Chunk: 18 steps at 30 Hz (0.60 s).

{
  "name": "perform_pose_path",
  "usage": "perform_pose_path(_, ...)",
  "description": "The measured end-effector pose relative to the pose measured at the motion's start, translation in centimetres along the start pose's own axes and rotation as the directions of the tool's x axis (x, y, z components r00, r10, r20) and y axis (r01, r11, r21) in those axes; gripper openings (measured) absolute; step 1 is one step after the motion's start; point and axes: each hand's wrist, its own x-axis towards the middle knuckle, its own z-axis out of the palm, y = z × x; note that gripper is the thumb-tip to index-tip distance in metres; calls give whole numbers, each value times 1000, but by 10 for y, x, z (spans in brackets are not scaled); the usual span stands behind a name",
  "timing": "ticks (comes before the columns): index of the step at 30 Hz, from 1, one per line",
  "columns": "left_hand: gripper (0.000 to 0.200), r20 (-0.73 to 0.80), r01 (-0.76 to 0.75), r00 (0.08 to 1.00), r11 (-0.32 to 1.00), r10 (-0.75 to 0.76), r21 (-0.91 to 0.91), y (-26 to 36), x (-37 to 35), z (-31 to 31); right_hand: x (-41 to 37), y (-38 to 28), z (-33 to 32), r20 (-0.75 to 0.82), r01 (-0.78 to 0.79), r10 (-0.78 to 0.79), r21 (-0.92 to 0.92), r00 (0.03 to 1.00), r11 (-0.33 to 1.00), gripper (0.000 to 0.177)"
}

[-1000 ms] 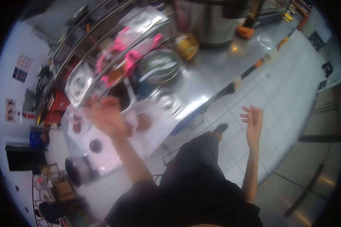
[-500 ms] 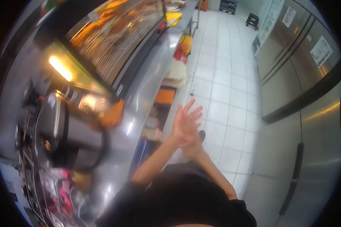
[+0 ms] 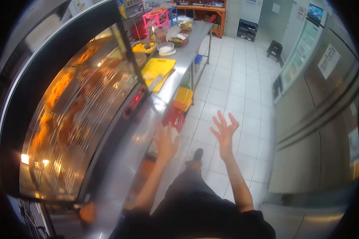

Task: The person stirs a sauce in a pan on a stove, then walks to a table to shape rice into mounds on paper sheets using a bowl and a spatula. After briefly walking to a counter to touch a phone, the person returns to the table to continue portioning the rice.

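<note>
Both my hands are held out in front of me over the floor, apart from each other and with nothing in them. My left hand (image 3: 166, 141), a little blurred, has its fingers spread and is near the edge of the steel counter (image 3: 123, 159). Further right, my right hand (image 3: 225, 132) is raised above the tiles with its fingers apart. Left of my hands stands a lit glass warming cabinet (image 3: 79, 115) with browned food on its wire racks. Beyond it a yellow cutting board (image 3: 159, 71) lies on the counter, with a knife (image 3: 156, 82) on top.
Past the cutting board are a white bowl (image 3: 165, 48) and a pink rack (image 3: 155, 22). Red and yellow containers (image 3: 183, 97) sit below the counter edge. White floor tiles (image 3: 235, 79) run ahead to a black stool (image 3: 274, 49). Steel fridge doors (image 3: 303, 131) line the right side.
My hands were pressed together and have come apart, the left toward the counter, the right toward the fridges. The view has moved forward along the aisle; the large pot has left it.
</note>
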Motion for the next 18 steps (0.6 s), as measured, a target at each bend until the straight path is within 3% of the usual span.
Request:
perform_pose_path(2,58,-115,-42,993,998,35,-56,11,96,21,91,15,-50,-115,-41,14,-235,993,971,56)
perform_pose_path(4,45,15,-1,1000,918,8,-397,33,195,41,167,48,-116,-155,-35,-33,-419,987,907,56)
perform_pose_path(5,25,-130,-59,992,924,10,-378,49,247,66,198,59,-145,-216,-100,-16,-515,976,851,56)
perform_pose_path(8,14,-52,-81,997,859,64,-506,100,394,129,259,103,-261,-344,-258,-1,-704,939,662,60)
perform_pose_path(10,14,-127,-169,984,872,124,-460,129,486,181,275,133,-356,-482,-341,-52,-687,875,642,61)
perform_pose_path(12,25,-32,-163,986,913,163,-375,153,569,228,287,156,-446,-666,-503,-17,-580,746,641,63)
perform_pose_path(13,25,-31,-161,986,913,161,-375,158,605,256,291,169,-497,-721,-587,-37,-592,692,552,65)
perform_pose_path(15,30,73,32,997,945,-8,-327,155,672,324,325,175,-560,-813,-670,-131,-548,567,501,60)
perform_pose_path(16,32,73,50,997,973,-34,-225,149,701,359,355,186,-594,-808,-664,-131,-554,575,501,60)
perform_pose_path(18,38,159,133,980,987,-117,-96,128,727,438,430,203,-660,-968,-908,8,-233,251,349,59)
